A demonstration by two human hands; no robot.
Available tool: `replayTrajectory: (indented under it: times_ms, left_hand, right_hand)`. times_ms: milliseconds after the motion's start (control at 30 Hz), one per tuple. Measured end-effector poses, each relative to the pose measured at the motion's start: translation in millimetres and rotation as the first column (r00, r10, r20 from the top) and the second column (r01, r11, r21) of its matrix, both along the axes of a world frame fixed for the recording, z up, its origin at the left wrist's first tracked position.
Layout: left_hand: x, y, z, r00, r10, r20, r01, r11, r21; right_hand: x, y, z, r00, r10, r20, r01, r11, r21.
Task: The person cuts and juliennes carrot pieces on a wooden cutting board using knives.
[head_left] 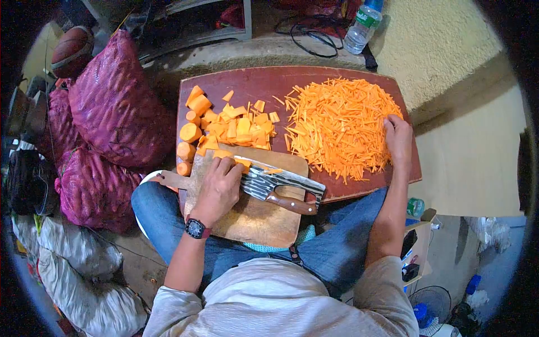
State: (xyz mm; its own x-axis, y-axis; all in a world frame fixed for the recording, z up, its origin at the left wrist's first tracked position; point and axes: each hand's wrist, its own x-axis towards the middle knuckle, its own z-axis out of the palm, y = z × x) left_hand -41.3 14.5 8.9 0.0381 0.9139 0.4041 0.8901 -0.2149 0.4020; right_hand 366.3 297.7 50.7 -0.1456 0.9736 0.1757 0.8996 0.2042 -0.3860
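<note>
While holding carrot slices on cutting board under bent, bunched fingers of left hand, seen in head view reaching with curled fingers of right hand to right edge of shredded carrot; cannot tell if pinching shreds. Beside left fingers: cleaver, flat across board. Beyond, on red table: carrot chunks, cut pieces.

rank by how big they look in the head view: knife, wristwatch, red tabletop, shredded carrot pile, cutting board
1. red tabletop, partly covered
2. shredded carrot pile and cutting board, too alike to rank
3. knife
4. wristwatch
</note>
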Motion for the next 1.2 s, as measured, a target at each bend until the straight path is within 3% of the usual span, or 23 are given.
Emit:
replayTrajectory:
  times_ms: [67,200,267,500,567,900,967,1100,1167,1200]
  left_hand:
    - [0.5,0.0,-0.8,1.000,0.007,-0.010,-0.007,1.000,-0.016]
    - [-0.8,1.8,-4.6,1.000,0.001,-0.015,-0.002,1.000,-0.020]
    - [-1.5,1.3,-3.7,1.000,-0.001,-0.011,0.001,1.000,-0.022]
    - [-1.1,0.1,-2.2,1.000,-0.002,0.004,0.002,1.000,-0.011]
    - [-1.2,0.2,-3.4,1.000,0.000,0.007,0.000,1.000,-0.008]
    - [-3.4,-0.1,-8.3,1.000,0.006,0.027,-0.006,1.000,-0.017]
    - [-3.4,-0.3,-5.6,1.000,0.004,0.025,-0.004,1.000,-0.021]
    - [-4.0,-0.6,-7.4,0.999,-0.002,0.035,0.003,0.999,-0.038]
    - [-4.1,-0.6,-7.3,0.999,-0.005,0.040,0.007,0.999,-0.036]
    - [-3.9,-0.4,-7.2,0.999,-0.009,0.045,0.011,0.999,-0.035]
  right_hand:
    - [2.7,10.5,-16.6,0.993,0.119,0.025,-0.121,0.946,0.301]
    - [-2.6,16.4,-23.1,0.984,0.173,0.041,-0.177,0.962,0.207]
    - [-3.0,13.0,-15.6,0.985,0.135,0.109,-0.148,0.981,0.127]
    - [-4.8,1.3,-0.3,0.995,0.075,0.067,-0.078,0.996,0.049]
    - [-1.1,1.6,-9.6,0.976,0.103,-0.194,-0.084,0.991,0.107]
    - [5.5,12.1,-20.5,0.923,0.036,-0.383,-0.046,0.999,-0.015]
    - [6.4,16.4,-27.1,0.815,0.036,-0.578,-0.079,0.996,-0.050]
    - [6.5,14.5,-26.6,0.829,-0.020,-0.559,-0.047,0.993,-0.107]
    - [18.2,23.3,-40.6,0.943,0.125,-0.309,-0.112,0.992,0.060]
    - [15.6,20.3,-38.5,0.943,0.125,-0.308,-0.112,0.992,0.061]
